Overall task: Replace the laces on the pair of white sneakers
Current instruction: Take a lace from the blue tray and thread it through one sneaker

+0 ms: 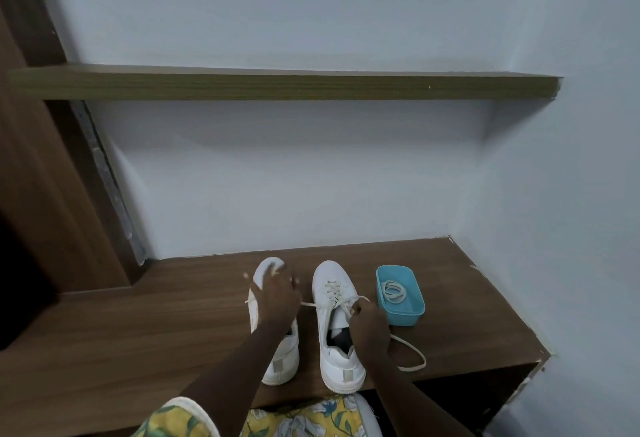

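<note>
Two white sneakers stand side by side on a wooden desk (138,325), toes toward the wall. My left hand (277,294) rests spread over the left sneaker (284,353), fingers straight. My right hand (367,324) pinches the cream lace (337,294) of the right sneaker (332,339) near its top eyelets. One loose lace end (414,355) trails in a loop to the right across the desk; another end runs left under my left hand.
A turquoise plastic box (412,315) with a coiled lace (394,290) inside stands right of the sneakers. A wooden shelf (277,86) hangs on the pale wall above. The desk's right edge drops off near the box.
</note>
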A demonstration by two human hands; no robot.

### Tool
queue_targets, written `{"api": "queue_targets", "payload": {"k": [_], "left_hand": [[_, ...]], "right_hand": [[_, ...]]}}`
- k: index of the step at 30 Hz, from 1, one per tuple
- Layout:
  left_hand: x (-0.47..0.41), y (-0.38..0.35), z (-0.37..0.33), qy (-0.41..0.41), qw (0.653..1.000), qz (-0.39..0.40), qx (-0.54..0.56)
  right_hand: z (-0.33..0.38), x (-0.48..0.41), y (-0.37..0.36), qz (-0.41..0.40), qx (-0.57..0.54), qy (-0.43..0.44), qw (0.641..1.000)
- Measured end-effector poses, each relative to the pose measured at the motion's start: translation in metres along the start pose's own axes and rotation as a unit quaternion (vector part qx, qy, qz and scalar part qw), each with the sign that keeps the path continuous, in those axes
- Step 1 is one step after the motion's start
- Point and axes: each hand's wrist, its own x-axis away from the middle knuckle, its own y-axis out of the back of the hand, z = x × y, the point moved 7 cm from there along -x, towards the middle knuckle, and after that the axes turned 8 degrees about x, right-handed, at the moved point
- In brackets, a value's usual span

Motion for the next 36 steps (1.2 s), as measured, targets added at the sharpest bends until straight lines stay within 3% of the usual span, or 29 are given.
{"api": "queue_targets", "payload": {"k": [2,5,11,15,20,28,32,36], "left_hand": [[0.009,-0.028,-0.022,-0.067,0.99,0.124,-0.03],[0.022,-0.042,-0.038,-0.111,0.974,0.192,-0.042],[0.022,-0.025,-0.038,-0.071,0.982,0.162,-0.061],[0.022,-0.008,-0.031,-0.048,0.98,0.135,-0.139],[0.016,0.026,-0.022,-0.051,0.967,0.083,-0.237],[-0.008,0.059,0.012,0.018,0.922,0.064,-0.382],[-0.004,0.056,0.004,-0.007,0.916,0.075,-0.393],[0.001,0.012,-0.016,-0.096,0.943,0.143,-0.286]], "right_hand": [[0.001,0.0,-0.001,0.0,-0.006,0.01,1.0],[0.002,0.0,-0.003,0.003,-0.015,0.056,0.998],[-0.001,-0.002,-0.002,0.018,-0.019,0.106,0.994],[-0.002,-0.001,-0.007,0.035,0.016,0.111,0.993],[-0.005,0.001,-0.009,0.035,0.008,0.093,0.995],[-0.006,0.003,-0.008,0.047,-0.018,0.085,0.995],[-0.005,0.003,-0.008,0.056,-0.025,0.089,0.994],[-0.001,0.002,-0.01,0.067,-0.029,0.094,0.993]]}}
